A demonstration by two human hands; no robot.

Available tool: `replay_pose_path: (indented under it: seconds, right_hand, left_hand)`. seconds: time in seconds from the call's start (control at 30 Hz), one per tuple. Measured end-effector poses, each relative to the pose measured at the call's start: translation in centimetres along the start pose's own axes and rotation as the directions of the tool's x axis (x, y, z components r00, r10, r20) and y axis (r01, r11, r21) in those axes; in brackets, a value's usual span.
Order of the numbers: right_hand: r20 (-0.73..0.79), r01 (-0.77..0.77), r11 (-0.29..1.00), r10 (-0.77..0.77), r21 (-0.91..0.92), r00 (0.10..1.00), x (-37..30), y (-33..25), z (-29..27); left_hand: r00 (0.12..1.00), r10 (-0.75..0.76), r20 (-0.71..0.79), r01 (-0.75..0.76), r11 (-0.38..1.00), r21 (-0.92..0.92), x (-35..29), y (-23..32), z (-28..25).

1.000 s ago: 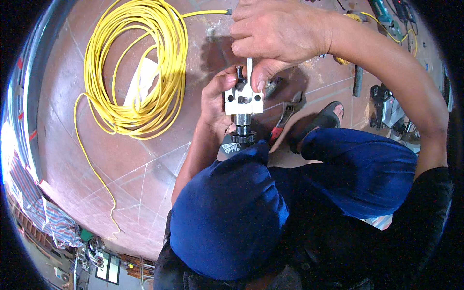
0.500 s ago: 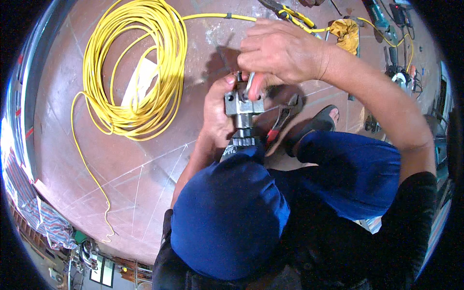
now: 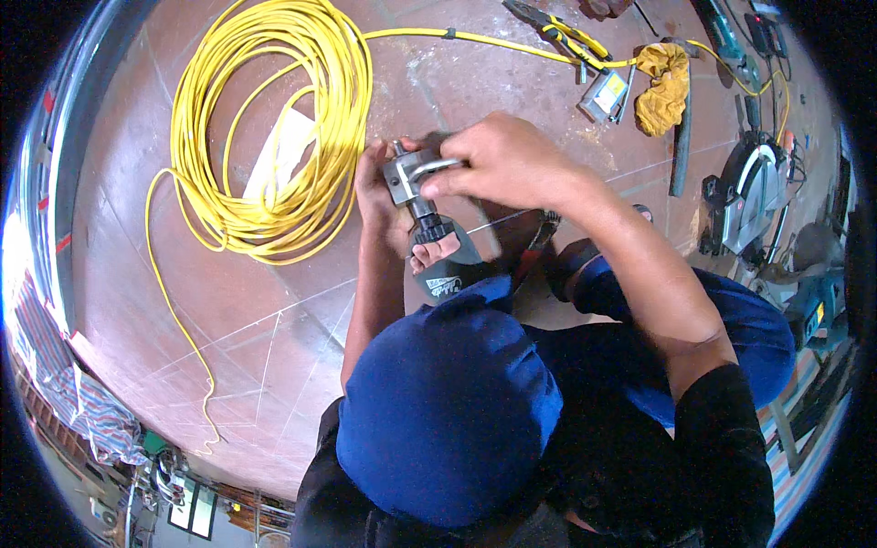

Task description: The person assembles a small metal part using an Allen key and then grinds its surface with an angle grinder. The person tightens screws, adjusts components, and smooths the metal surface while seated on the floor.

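A grey metal block [image 3: 399,180] with a short shaft and a black toothed collar [image 3: 433,229] is held up in front of my knees. My left hand [image 3: 373,189] wraps around its left side, fingers partly hidden behind it. My right hand [image 3: 512,163] is closed on a bent silver rod [image 3: 437,166] that lies across the block's face; its exact kind is unclear. Below the collar, a dark shoe tip with a pale label [image 3: 446,285] shows. A red-handled tool [image 3: 537,247] lies on the floor by my other foot, partly in shadow.
A big coil of yellow hose [image 3: 187,128] lies on the tiled floor [image 3: 265,365] to the left. Ahead right are yellow-black pliers [image 3: 575,36], a small clear case [image 3: 605,96] and a crumpled orange cloth [image 3: 665,87]. A machine with a round silver guard [image 3: 754,187] stands at the right.
Both hands and the metal block have shifted left and tilted. The right hand has swung down from above the block to its right side. More of the shoe tip shows.
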State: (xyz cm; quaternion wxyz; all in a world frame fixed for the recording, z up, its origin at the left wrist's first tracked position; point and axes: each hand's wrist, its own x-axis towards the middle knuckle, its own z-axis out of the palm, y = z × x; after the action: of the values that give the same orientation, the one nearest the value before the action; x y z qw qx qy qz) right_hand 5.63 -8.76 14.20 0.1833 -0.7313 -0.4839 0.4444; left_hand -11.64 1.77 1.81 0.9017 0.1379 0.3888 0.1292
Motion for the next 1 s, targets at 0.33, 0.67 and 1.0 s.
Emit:
replay_pose_path:
  seconds: [0.33,0.67,1.0]
  right_hand:
    - [0.038,-0.216,0.398,0.409,0.892,0.912,1.3,2.2,4.2]
    - [-0.037,-0.076,0.257,0.407,0.963,0.913,1.6,2.3,7.0]
    - [-0.115,0.068,0.102,0.569,0.992,0.814,2.6,4.1,7.2]
  left_hand:
    - [0.999,-0.048,0.004,0.048,0.998,-0.051,-2.3,-1.2,3.8]
    - [0.854,0.446,0.267,-0.423,0.299,0.855,0.0,1.7,5.9]
    - [0.988,-0.134,0.071,0.007,0.508,0.861,-4.7,0.9,5.5]
